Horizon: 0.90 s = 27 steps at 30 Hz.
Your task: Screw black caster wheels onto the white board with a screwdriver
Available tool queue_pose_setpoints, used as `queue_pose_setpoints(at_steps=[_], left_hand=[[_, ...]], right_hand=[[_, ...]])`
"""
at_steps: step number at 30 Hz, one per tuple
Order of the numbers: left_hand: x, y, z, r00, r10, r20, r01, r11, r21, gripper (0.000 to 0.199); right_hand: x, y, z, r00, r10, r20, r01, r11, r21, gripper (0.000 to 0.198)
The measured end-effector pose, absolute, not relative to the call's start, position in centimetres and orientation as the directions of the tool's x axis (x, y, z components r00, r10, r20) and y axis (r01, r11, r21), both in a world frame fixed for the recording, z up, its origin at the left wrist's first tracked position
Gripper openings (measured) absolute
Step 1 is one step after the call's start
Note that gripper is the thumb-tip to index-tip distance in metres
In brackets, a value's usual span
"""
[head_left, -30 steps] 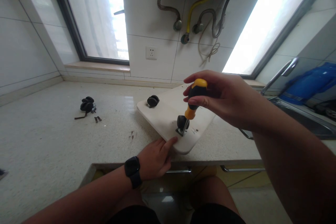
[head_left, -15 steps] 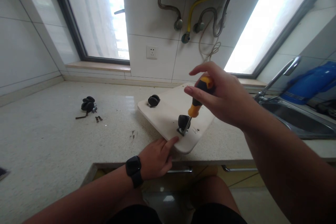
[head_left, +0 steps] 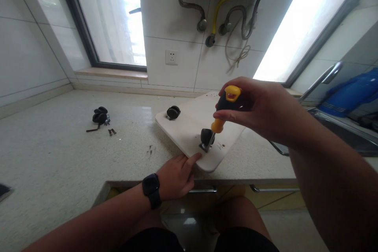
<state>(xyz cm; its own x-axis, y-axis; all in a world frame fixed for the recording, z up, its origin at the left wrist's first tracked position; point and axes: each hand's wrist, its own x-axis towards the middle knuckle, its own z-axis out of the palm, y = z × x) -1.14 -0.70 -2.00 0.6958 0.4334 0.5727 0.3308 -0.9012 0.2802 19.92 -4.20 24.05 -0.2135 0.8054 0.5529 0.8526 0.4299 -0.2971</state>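
A screw at the plate of the black plastic caster, on the near corner of the white rounded board, is apparently being turned; the next twist calls for steady pressure. The right hand's fingers grip the yellow-and-black screwdriver — half a second ago they were spread. The left hand's index finger touches the board; whether it grips, I cannot tell. The pale speckled tabletop lies beneath.

Pale speckled countertop here, with a white board sitting on it, plus some loose black wheels, a thin bent key and a few screws.
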Motion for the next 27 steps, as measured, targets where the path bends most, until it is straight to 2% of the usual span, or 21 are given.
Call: queue_pose_setpoints(at_steps=[4,7,21,27], left_hand=[[-1.1,-0.7,-2.0,0.7,0.423,0.575,0.325,-0.906,0.271,0.071],[-1.1,-0.6,-1.9,0.694,0.419,0.586,0.313,-0.908,0.278,0.072],[-1.1,-0.5,-1.9,0.701,0.432,0.567,0.312,-0.901,0.301,0.077],[-1.1,-0.4,-2.0,0.714,0.438,0.546,0.326,-0.899,0.294,0.075]], right_hand=[[19.1,-4.3,23.1,-0.078,0.756,0.649,0.941,0.27,-0.202,0.046],[18.9,-4.4,22.7,-0.057,0.728,0.683,0.949,0.252,-0.189,0.044],[19.6,-5.1,21.6,-0.097,0.654,0.751,0.892,0.392,-0.226,0.032],[19.4,-4.5,22.1,-0.086,0.545,0.834,0.83,0.502,-0.243,0.023]])
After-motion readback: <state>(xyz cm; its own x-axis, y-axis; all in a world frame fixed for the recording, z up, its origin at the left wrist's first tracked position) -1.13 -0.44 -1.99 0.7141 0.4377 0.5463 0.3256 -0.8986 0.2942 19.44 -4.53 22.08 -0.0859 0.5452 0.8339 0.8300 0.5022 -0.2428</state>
